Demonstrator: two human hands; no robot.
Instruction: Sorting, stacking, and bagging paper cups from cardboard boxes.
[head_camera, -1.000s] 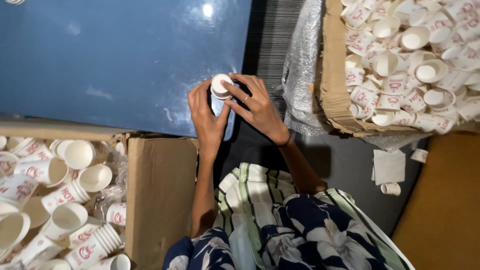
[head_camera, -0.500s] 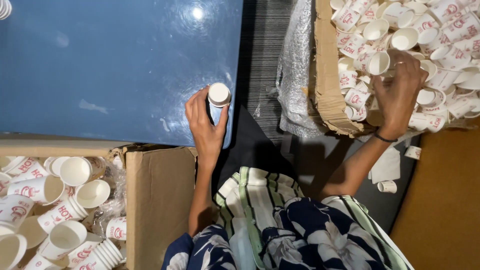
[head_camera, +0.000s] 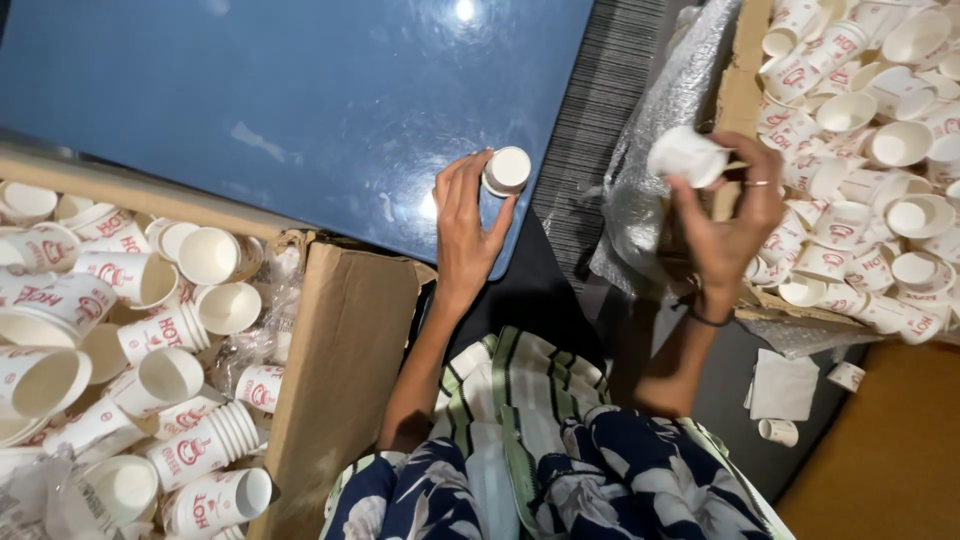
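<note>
My left hand (head_camera: 465, 225) grips a short stack of small white paper cups (head_camera: 504, 172) upright at the near edge of the blue table top (head_camera: 300, 100). My right hand (head_camera: 725, 215) holds a single white paper cup (head_camera: 687, 155) in the air, just left of the cardboard box (head_camera: 742, 80) on the right. That box is heaped with several loose white cups bearing red print (head_camera: 870, 130).
A second cardboard box (head_camera: 345, 370) at lower left holds several loose and stacked cups (head_camera: 130, 350). Crinkled clear plastic (head_camera: 650, 150) hangs off the right box. A folded white paper (head_camera: 782, 385) and small cups (head_camera: 778, 431) lie on the dark floor. My patterned clothing fills the bottom centre.
My right hand left the stack, reached into the right box, and has now lifted out one cup toward the left. The left hand keeps the stack at the table edge.
</note>
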